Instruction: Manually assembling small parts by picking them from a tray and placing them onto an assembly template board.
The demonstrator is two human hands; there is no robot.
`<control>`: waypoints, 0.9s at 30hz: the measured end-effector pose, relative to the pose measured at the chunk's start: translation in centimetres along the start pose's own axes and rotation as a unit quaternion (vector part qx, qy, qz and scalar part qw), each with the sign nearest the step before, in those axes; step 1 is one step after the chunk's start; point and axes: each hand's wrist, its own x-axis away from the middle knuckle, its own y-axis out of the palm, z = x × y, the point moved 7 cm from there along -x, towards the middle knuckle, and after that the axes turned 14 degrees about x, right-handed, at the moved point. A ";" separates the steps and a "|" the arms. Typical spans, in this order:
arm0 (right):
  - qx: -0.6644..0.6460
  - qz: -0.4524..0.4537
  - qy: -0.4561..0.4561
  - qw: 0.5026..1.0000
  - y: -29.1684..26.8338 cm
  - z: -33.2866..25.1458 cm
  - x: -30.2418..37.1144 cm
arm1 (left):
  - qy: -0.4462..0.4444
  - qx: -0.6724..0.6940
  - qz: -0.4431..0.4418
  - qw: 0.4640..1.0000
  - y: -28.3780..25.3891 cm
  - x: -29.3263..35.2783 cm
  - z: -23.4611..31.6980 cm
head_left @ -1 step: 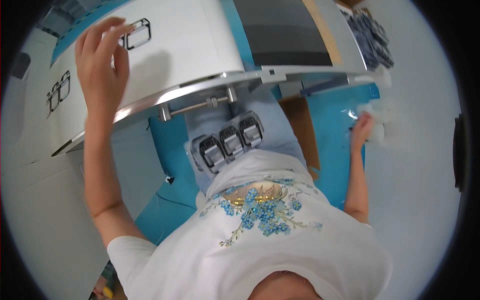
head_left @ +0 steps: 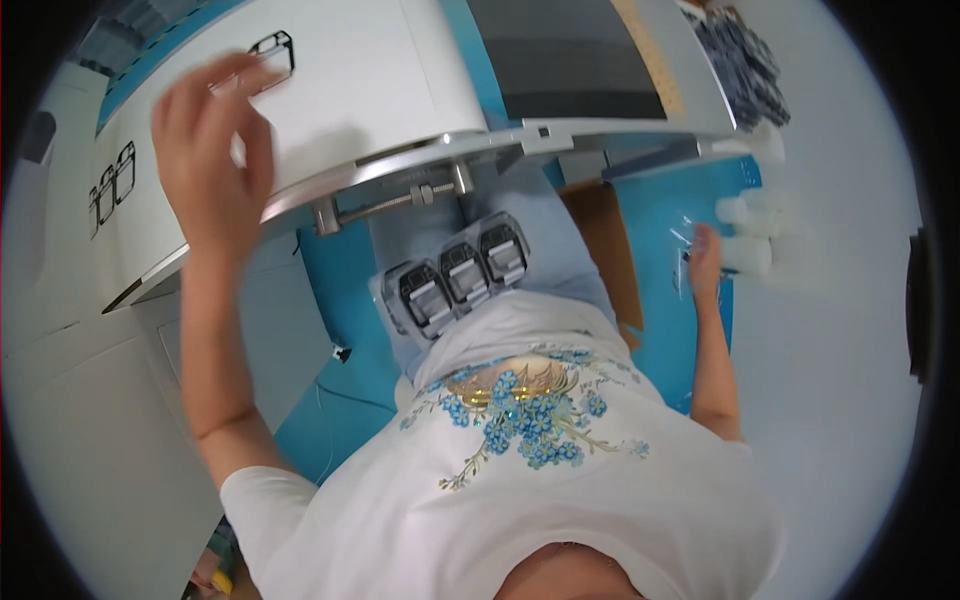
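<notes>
My left hand point(head_left: 212, 160) is raised over the white tabletop, fingers bent and slightly blurred, thumb apart from the forefinger. Its fingertips reach a black outlined frame piece point(head_left: 274, 55) on the surface; whether they touch it I cannot tell. Out to the right and low, my right hand point(head_left: 705, 268) is closed on a clear, shiny plastic bag point(head_left: 684, 240) with a small dark part in it. Across my lap rests a clear plastic tray point(head_left: 378, 296) with three grey and black pieces point(head_left: 464, 272) in a row.
More black frame pieces point(head_left: 112, 188) are at the table's left. A dark grey mat point(head_left: 570, 60) is at the back right, near a grey-blue pile point(head_left: 742, 70). White cylinders point(head_left: 748, 255) stand beside my right hand. A metal rod point(head_left: 385, 208) runs under the table edge; cardboard point(head_left: 605, 250) is below.
My left hand has shifted slightly toward me and to the right. My right hand, with the plastic bag, has moved a little left, away from the white cylinders.
</notes>
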 end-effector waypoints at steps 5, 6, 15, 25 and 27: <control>-0.236 -0.268 0.110 0.928 5.3 -6.7 2.8 | -0.097 0.289 -0.245 0.920 6.1 8.4 10.6; -0.335 -0.255 0.074 0.904 0.8 -13.4 -0.5 | -0.103 0.286 -0.252 0.919 7.0 10.4 11.5; -0.309 -0.230 -0.396 0.834 -7.4 -35.4 -5.0 | -0.259 0.050 -0.380 0.887 11.2 17.1 12.8; -0.354 -0.252 -0.389 0.812 -5.7 -36.8 -6.2 | -0.223 0.057 -0.331 0.915 11.3 16.8 13.3; -0.363 -0.265 -0.396 0.801 -5.0 -36.9 -6.3 | -0.222 0.054 -0.335 0.914 11.3 16.7 13.4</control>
